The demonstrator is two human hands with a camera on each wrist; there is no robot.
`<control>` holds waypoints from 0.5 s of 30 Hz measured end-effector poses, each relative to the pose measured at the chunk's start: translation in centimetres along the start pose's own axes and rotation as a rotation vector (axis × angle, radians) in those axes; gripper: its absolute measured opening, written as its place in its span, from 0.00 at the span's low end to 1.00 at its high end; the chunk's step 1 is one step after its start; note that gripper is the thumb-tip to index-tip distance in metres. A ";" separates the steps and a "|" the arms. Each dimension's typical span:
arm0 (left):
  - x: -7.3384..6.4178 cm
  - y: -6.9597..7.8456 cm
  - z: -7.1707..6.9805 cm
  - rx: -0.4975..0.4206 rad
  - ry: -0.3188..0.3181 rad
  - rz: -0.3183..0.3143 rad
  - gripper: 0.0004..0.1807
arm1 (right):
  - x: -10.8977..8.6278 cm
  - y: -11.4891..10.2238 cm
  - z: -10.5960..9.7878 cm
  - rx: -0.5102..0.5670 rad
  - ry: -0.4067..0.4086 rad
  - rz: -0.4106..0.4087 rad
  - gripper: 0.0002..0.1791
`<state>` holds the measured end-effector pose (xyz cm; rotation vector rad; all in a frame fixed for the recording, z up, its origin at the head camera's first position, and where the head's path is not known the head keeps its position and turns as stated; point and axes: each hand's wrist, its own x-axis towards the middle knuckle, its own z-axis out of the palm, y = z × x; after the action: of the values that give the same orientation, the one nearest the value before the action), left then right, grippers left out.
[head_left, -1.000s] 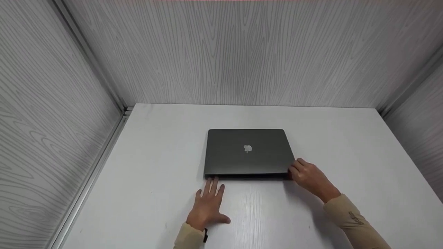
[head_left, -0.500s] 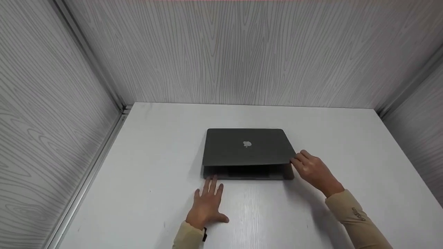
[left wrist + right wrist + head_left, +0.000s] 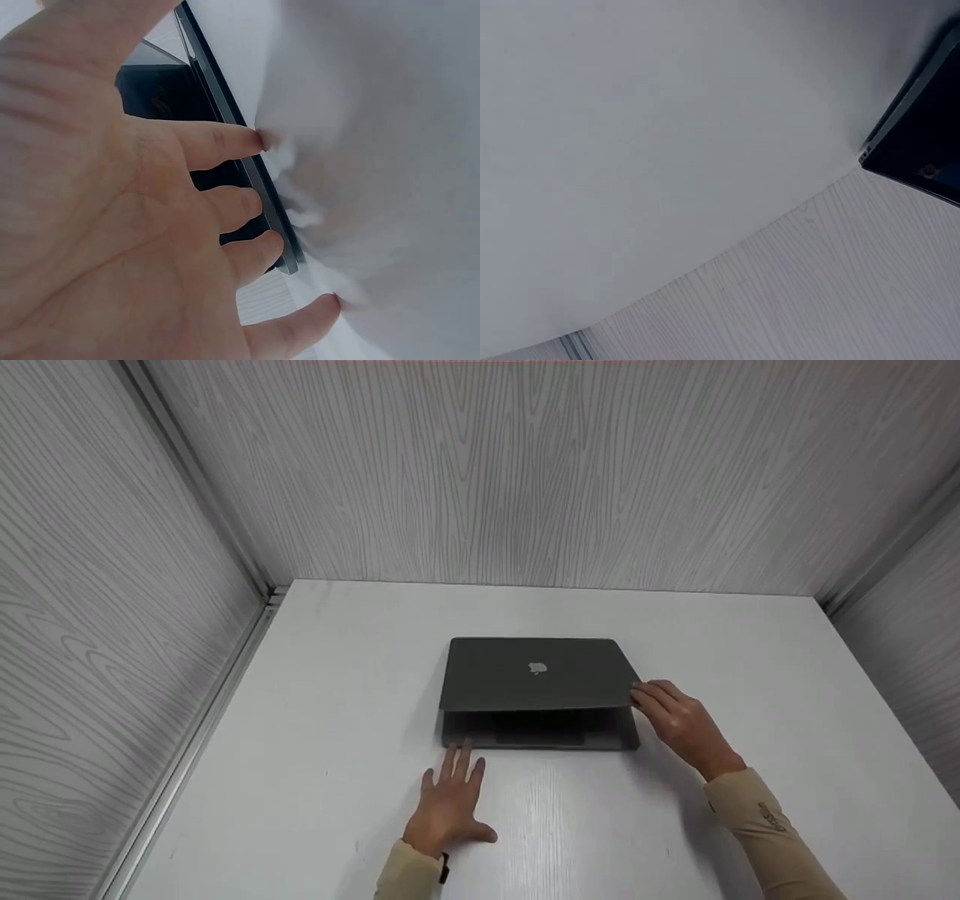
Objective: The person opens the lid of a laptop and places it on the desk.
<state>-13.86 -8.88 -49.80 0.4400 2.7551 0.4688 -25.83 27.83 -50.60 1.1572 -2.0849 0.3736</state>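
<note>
A dark grey laptop [image 3: 540, 679] with a pale apple logo sits mid-table, its lid raised partway over the base. My right hand [image 3: 679, 724] pinches the lid's right front corner. Spread fingers of my left hand [image 3: 448, 810] reach the left part of the base's front edge, fingertips right at it. From the left wrist, the palm [image 3: 127, 217] spans the view, with the base edge [image 3: 225, 112] behind the fingers. The right wrist view catches only a corner of the dark laptop [image 3: 915, 135]; the hand itself is out of that picture.
The laptop stands on a white table [image 3: 337, 682]. Wood-grain panels rise around it: a back wall [image 3: 517, 472], a left wall [image 3: 97, 607] and a right wall [image 3: 915, 637]. A metal rail [image 3: 191, 742] runs along the left table edge.
The laptop lid has swung upward from nearly closed, uncovering part of the base. My right hand has risen with its corner, while the left hand has stayed at the front edge.
</note>
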 end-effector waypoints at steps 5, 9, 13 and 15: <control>0.2 0.1 0.2 0.013 -0.018 0.013 0.59 | -1.2 0.5 0.3 0.174 -0.004 0.121 0.19; 0.2 0.0 0.3 -0.005 -0.021 0.016 0.59 | -1.5 0.8 0.5 0.244 -0.027 0.161 0.18; 0.1 -0.2 0.1 -0.010 -0.011 0.013 0.59 | -1.1 1.1 0.8 0.293 -0.053 0.191 0.20; 0.2 -0.2 0.0 -0.003 -0.007 0.014 0.59 | -0.9 1.2 0.9 0.306 -0.053 0.207 0.19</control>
<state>-14.05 -9.01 -49.95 0.4594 2.7463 0.4737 -26.95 28.57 -51.75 1.1327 -2.2563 0.7911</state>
